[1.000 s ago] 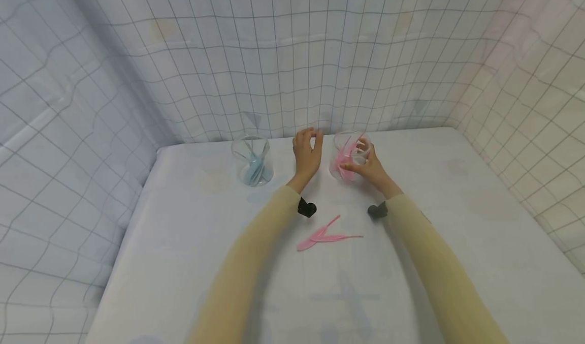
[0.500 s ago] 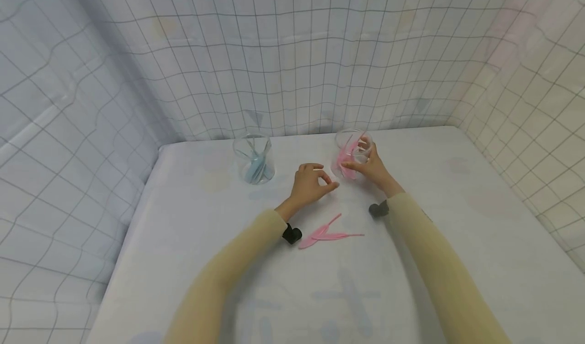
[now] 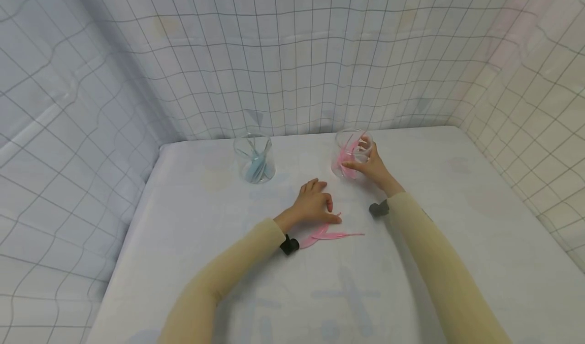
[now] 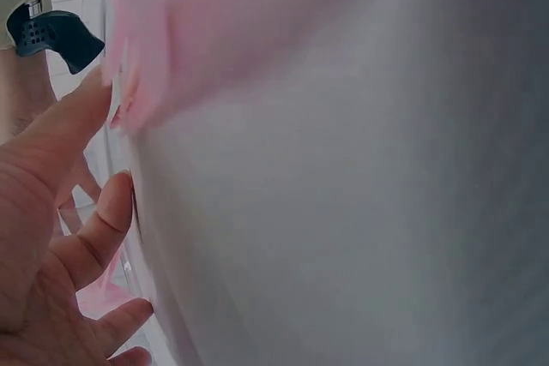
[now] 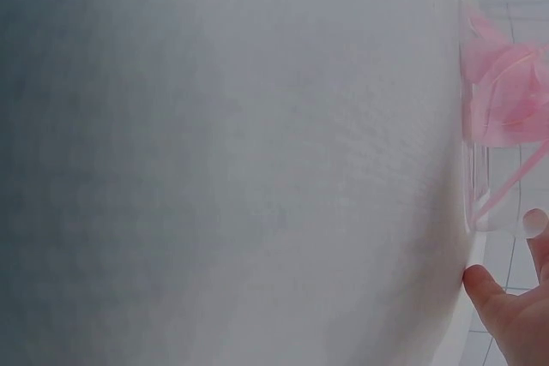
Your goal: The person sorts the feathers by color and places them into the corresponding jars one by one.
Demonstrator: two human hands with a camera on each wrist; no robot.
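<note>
In the head view my left hand (image 3: 313, 204) is low over two slim pink feather-like pieces (image 3: 331, 236) lying crossed on the table, its thumb beside the thin end of one. Thumb and index finger stand apart there, and the palm covers part of that piece. The left wrist view shows the pink pieces (image 4: 163, 32) close up beyond the thumb. My right hand (image 3: 372, 168) grips a clear cup (image 3: 338, 139) from the right side, thumb in front and fingers behind. Several similar pink pieces (image 3: 346, 158) stand inside this cup.
Left of the hands, a second clear cup (image 3: 270, 168) holds several pale blue pieces (image 3: 257, 167) of similar shape. Both cups stand near the back edge of the white-covered table (image 3: 205, 207). A grid-patterned white curtain (image 3: 297, 54) rises behind and at both sides.
My left hand has come from between the two cups toward me, down to the pink pieces on the table. The right hand has stayed on its cup.
</note>
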